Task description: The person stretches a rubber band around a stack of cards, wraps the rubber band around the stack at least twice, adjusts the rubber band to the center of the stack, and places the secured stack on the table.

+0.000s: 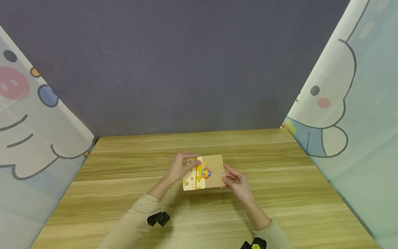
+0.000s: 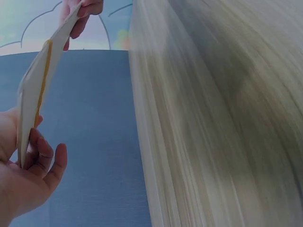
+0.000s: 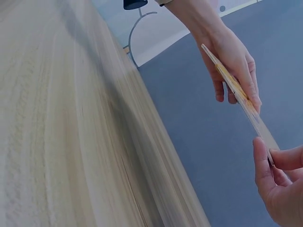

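A small notebook (image 1: 214, 180) is held above the table, its face tilted toward the head camera. Its front shows a tan part with a colourful lion, a cream patterned strip on the left and a thin yellow band running down that strip. My left hand (image 1: 180, 167) pinches the upper left part, thumb on the face and fingers behind. At the right edge, my right hand (image 1: 240, 186) pinches it between thumb and fingers. Both wrist views show the notebook (image 2: 32, 94) nearly edge-on, with the yellow band (image 2: 45, 75) across it in the left one.
Below the hands lies a wood-grain table (image 1: 124, 159). A dark grey wall panel (image 1: 186, 69) rises at its far edge. Cloths printed with cartoon animals hang on the left (image 1: 31, 138) and right (image 1: 367, 121). Black devices (image 1: 158, 219) sit on both sleeves.
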